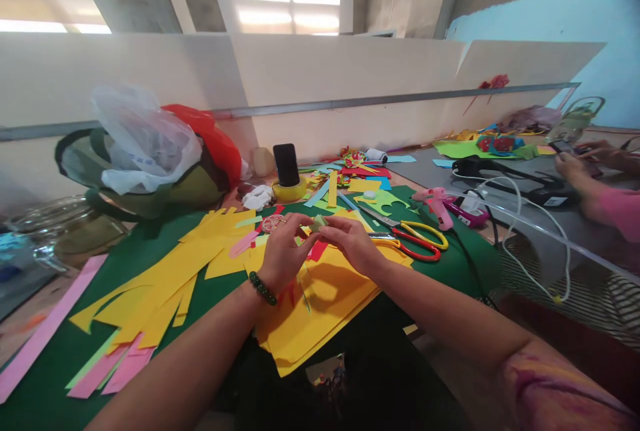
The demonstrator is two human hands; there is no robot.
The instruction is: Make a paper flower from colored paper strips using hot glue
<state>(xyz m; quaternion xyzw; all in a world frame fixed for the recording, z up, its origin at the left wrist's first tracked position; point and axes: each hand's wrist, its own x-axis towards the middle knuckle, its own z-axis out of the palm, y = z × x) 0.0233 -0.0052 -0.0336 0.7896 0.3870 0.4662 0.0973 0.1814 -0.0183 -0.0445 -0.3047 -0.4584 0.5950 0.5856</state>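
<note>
A small piece of light green paper [318, 223] is pinched between the fingertips of my left hand [287, 247] and my right hand [353, 241]. Both hands are closed on it, over a stack of yellow paper sheets [320, 324]. A dark green bead bracelet [263, 288] circles my left wrist. Just right of my right hand lie scissors [425, 234] with red and yellow handles, and an orange cutter knife [384, 239]. A scrap of red paper [317, 252] shows below my fingers.
Yellow paper strips [170, 271] spread over the green tabletop at left. A phone [287, 165] stands in a yellow tape roll [290, 191]. A pink glue gun [436, 205] sits at right. A bag [200, 184] stands back left. Another person's hands [580, 161] hold a phone at far right.
</note>
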